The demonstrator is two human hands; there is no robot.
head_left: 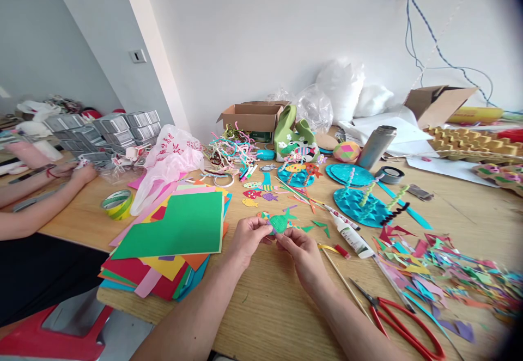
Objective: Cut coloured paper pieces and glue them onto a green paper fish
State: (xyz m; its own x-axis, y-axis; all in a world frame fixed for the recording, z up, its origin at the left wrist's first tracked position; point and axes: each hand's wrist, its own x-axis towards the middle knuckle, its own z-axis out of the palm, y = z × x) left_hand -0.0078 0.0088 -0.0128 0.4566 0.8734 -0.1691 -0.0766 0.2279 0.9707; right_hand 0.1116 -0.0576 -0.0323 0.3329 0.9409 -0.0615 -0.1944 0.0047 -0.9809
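Observation:
Both hands meet over the near middle of the wooden table, pinching a small green paper fish. My left hand (254,234) is closed on the fish's left edge, where a bit of purple shows between the fingertips. On the lower right side, my right hand (295,244) has its fingers closed on the same green fish (279,223). Just beyond lie several small paper fish, among them a yellow fish (250,202) and a purple fish (270,197). Small green scraps (322,226) are right of the hands.
Stacked coloured paper (180,225) lies left, beside a tape roll (117,204). Red-handled scissors (402,323), a glue bottle (355,240) and paper scraps (445,274) are right. Blue discs (362,208) stand behind. Another person's hands (84,173) are far left.

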